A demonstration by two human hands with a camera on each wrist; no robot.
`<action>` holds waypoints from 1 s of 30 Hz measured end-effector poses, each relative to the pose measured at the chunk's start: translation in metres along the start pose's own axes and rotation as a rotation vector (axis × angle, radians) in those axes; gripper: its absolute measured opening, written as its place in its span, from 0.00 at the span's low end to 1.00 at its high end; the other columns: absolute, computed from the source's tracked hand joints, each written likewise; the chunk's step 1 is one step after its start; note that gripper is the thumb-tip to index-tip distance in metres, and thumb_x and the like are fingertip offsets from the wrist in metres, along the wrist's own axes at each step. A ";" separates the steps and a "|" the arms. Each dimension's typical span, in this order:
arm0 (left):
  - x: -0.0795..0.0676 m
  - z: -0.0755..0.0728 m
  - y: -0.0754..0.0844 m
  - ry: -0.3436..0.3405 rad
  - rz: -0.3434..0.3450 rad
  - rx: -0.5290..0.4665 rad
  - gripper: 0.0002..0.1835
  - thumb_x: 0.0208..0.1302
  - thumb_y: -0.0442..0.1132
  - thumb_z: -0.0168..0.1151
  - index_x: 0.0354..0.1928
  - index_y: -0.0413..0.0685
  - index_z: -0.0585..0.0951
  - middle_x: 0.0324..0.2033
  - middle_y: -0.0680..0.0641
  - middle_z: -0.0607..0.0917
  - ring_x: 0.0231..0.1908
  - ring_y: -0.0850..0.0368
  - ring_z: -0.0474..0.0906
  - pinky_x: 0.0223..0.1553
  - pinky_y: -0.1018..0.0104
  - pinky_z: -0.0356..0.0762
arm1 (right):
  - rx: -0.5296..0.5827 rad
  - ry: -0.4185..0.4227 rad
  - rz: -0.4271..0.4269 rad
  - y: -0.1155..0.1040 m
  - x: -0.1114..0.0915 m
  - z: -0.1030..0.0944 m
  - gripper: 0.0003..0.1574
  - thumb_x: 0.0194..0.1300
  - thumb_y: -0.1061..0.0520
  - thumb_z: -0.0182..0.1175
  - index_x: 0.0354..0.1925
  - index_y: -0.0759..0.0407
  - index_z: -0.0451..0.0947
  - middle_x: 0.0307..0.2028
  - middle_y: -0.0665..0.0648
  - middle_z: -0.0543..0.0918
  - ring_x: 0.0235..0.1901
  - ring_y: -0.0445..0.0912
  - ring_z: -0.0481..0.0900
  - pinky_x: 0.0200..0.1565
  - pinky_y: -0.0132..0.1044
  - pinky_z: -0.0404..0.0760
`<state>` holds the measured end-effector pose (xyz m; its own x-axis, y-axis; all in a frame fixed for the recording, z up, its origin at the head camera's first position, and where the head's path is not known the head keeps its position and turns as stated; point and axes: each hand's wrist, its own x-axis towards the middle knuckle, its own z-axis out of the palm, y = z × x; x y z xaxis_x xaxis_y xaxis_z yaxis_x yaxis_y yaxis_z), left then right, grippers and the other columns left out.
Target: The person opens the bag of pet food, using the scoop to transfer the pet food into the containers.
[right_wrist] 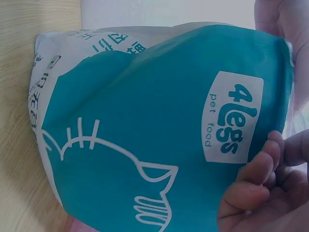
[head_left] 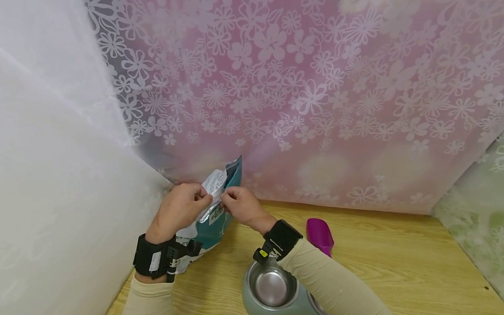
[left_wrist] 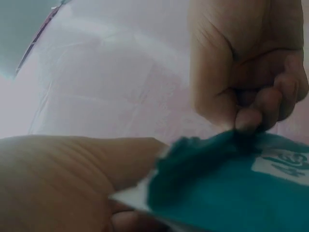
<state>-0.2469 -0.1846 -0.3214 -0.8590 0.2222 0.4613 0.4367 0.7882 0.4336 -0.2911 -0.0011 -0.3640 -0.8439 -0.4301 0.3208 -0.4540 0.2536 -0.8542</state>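
A teal and white pet food bag [head_left: 210,231] stands on the wooden floor at the left, its top edge creased and silvery in the head view. My left hand [head_left: 180,208] pinches that top edge on one side between thumb and fingers. On the other side, my right hand [head_left: 245,208] pinches the same edge, a short way from the left. The right wrist view shows the bag's front [right_wrist: 145,111] with a "4legs pet food" label and a white line drawing. In the left wrist view the top edge [left_wrist: 193,150] folds between the two hands.
Below my right wrist sits a grey-green double pet bowl [head_left: 250,301] with a metal insert, partly covered by my right forearm. A purple scoop [head_left: 319,234] lies behind that forearm. A pink flowered curtain [head_left: 297,128] rises behind, and a white sheet [head_left: 60,159] hangs at the left.
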 end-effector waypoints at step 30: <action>0.003 -0.001 0.010 -0.182 -0.105 0.028 0.20 0.63 0.48 0.62 0.19 0.48 0.67 0.13 0.52 0.63 0.14 0.56 0.60 0.18 0.66 0.53 | -0.052 -0.001 -0.081 0.005 -0.006 0.000 0.22 0.74 0.59 0.46 0.20 0.57 0.64 0.17 0.55 0.63 0.17 0.48 0.59 0.25 0.33 0.63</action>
<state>-0.2452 -0.1762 -0.3149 -0.9344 0.2362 0.2667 0.3372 0.8276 0.4487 -0.2883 0.0026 -0.3705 -0.8038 -0.4515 0.3873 -0.5346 0.2629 -0.8031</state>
